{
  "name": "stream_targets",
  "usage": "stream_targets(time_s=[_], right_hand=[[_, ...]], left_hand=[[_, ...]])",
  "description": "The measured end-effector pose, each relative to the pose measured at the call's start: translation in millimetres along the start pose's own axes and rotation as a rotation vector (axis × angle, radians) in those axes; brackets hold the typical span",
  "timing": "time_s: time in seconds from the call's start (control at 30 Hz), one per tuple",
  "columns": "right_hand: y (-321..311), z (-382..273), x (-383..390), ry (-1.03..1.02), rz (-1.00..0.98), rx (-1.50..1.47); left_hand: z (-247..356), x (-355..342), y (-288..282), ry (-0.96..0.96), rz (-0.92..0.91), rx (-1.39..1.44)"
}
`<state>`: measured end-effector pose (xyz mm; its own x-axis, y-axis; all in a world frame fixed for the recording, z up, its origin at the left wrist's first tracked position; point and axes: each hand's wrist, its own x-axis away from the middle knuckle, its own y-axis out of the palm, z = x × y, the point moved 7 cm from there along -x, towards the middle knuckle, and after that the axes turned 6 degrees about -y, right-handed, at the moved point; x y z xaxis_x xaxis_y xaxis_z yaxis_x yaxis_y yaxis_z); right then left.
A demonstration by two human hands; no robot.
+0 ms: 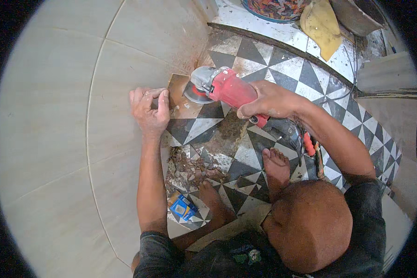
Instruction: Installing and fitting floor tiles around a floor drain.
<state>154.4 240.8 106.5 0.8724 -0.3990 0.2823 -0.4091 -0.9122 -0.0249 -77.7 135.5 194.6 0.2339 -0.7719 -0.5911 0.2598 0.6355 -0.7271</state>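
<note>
My right hand (pixel 268 99) is wrapped round the red body of an angle grinder (pixel 234 88). The grinder has a grey metal head and a round cutting disc (pixel 197 95), which lies at the dusty brown part of a patterned tile (pixel 180 109). Beside the wall, my left hand (pixel 150 109) is closed with bent fingers, thumb and fingertips at the tile's left edge. Part of that grip is hidden. Black and white triangles show on the tile's nearer part, and its far corner reaches close to the wall.
Broken rubble (pixel 187 169) lies near my bare feet (pixel 276 171), with a blue and yellow box (pixel 183 207) beside it. A red-handled tool (pixel 309 144) rests below my right forearm. Large pale wall tiles (pixel 125 60) stand left. Beyond a raised edge are a yellow cloth (pixel 320 28) and buckets (pixel 359 16).
</note>
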Motion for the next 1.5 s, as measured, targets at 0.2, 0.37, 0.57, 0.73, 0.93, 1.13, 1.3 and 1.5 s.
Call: stream_targets(time_s=[0.2, 0.37, 0.57, 0.73, 0.93, 1.13, 1.3, 1.5], right_hand=[[2.4, -4.9, -2.9, -0.037, -0.02, -0.003], [4.2, 1.4, -5.7, 0.04, -0.1, 0.031], [4.1, -6.4, -2.5, 0.062, -0.103, 0.099], [2.9, -4.5, -3.7, 0.009, -0.078, 0.014], [3.7, -1.7, -4.7, -0.011, -0.066, -0.001], [-7.9, -24.3, 24.9, 0.029, 0.004, 0.042], [-11.2, -12.0, 42.8, 0.071, 0.046, 0.029], [-11.9, -0.8, 61.7, 0.149, 0.194, -0.006]], left_hand=[[-1.9, 0.6, -0.8, -0.004, -0.008, 0.007], [-3.5, 0.4, 0.1, -0.007, -0.019, 0.001], [-3.4, 0.9, 0.3, -0.005, -0.011, 0.022], [-2.4, 1.4, -0.6, -0.003, -0.006, 0.025], [-6.5, 4.4, -1.5, -0.022, -0.007, 0.048], [-4.2, -0.5, -0.6, -0.026, 0.017, 0.031], [-11.0, -1.3, 13.9, -0.038, 0.002, 0.05], [-29.5, 6.2, 35.8, -0.281, -0.196, 0.191]])
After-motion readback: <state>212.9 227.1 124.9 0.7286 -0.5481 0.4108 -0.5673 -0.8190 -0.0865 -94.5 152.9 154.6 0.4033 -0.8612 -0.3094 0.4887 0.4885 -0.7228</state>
